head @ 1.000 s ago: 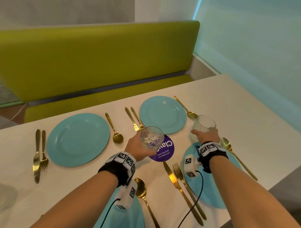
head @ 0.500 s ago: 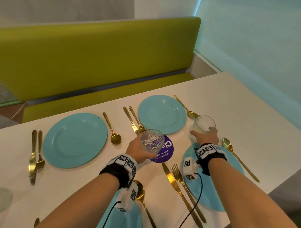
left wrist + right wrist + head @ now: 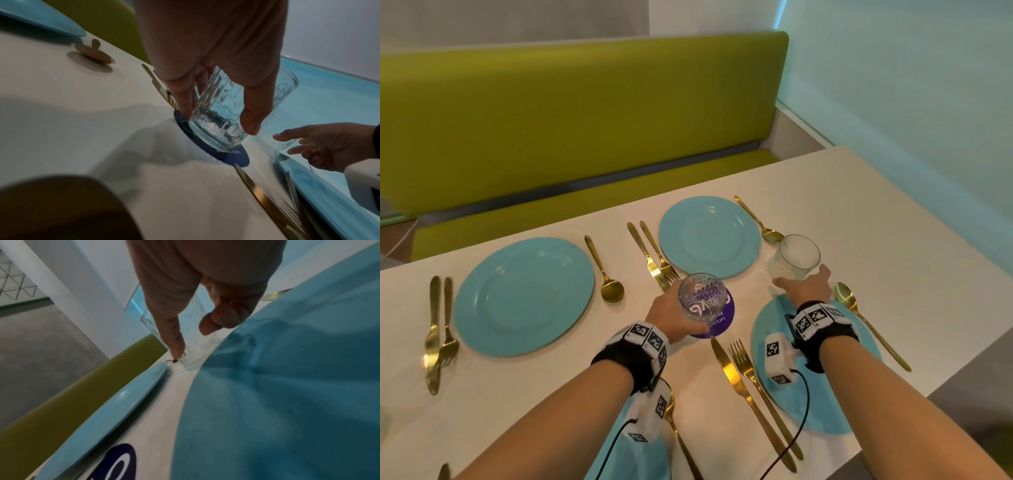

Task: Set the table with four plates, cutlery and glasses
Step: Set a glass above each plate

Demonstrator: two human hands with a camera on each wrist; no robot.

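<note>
My left hand (image 3: 671, 317) grips a patterned glass (image 3: 702, 298) low over the purple coaster (image 3: 722, 322). In the left wrist view the thumb and fingers clasp this glass (image 3: 218, 116), slightly tilted, its base at the coaster (image 3: 236, 158). My right hand (image 3: 804, 287) reaches over the near right plate (image 3: 767, 329), thumb and fingers on either side of a second glass (image 3: 796, 257). That glass stands on the table between the far right plate (image 3: 709, 236) and a spoon (image 3: 847, 298). In the right wrist view this glass (image 3: 195, 345) sits between thumb and curled finger.
A far left plate (image 3: 524, 294) and a near left plate (image 3: 633, 459) also lie on the white table (image 3: 893, 240), each plate flanked by gold knives, forks and spoons. A green bench (image 3: 585, 120) runs along the far side. The table's right edge is close to my right arm.
The left glass has sunk slightly toward the coaster. The right hand's thumb has spread a little beside its glass. Both glasses stay almost in place.
</note>
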